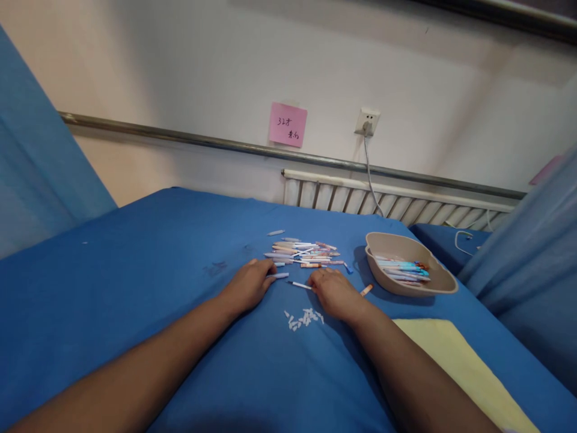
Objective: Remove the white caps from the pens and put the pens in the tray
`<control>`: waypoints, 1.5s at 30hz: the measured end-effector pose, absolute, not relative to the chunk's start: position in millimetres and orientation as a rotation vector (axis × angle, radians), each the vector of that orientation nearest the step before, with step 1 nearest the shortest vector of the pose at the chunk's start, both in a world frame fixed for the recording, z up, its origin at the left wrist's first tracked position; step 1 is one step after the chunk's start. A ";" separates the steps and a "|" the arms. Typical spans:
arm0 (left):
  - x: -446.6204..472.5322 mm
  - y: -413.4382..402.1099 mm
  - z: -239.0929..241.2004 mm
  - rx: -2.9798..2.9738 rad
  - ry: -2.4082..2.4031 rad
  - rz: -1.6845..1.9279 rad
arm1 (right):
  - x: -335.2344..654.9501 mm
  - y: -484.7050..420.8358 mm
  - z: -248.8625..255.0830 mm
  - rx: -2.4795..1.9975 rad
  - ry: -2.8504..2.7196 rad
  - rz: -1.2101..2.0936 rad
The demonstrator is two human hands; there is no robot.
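Note:
My left hand (253,282) is closed on a pale lavender pen barrel (280,275), whose end sticks out to the right past the fingertips. My right hand (332,291) has its fingers curled round one end of a white pen refill (299,284); the refill's dark tip points left toward my left hand. Just beyond both hands lies a loose pile of pen parts (302,251), with barrels and white refills mixed together. Nearer to me is a small scatter of white pen tips (305,319). An orange and white pen piece (366,290) lies right of my right hand.
A beige basin (444,282) holding several pens stands at the right. A yellow cloth (446,349) lies in front of it on the blue sheet (135,288). Behind are a radiator (324,195), a metal rail (189,136) and a socket (368,120) with a plugged cord. Blue curtains hang at both sides.

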State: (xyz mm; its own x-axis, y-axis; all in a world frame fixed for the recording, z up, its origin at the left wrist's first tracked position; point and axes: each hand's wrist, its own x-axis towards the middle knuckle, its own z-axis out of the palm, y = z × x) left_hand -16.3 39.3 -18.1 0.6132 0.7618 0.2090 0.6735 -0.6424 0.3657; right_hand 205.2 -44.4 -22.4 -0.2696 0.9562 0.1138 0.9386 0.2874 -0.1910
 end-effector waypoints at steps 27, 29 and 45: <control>-13.0 40.3 -24.1 2.252 0.987 0.676 | 223.2 -23.5 -48.2 -1.424 -1.467 0.550; -12.6 39.1 -22.6 2.255 0.979 0.666 | 222.6 -23.9 -47.9 -1.434 -1.487 0.543; -8.8 31.0 -18.5 2.270 0.922 0.635 | 214.6 -30.3 -42.8 -1.426 -1.628 0.538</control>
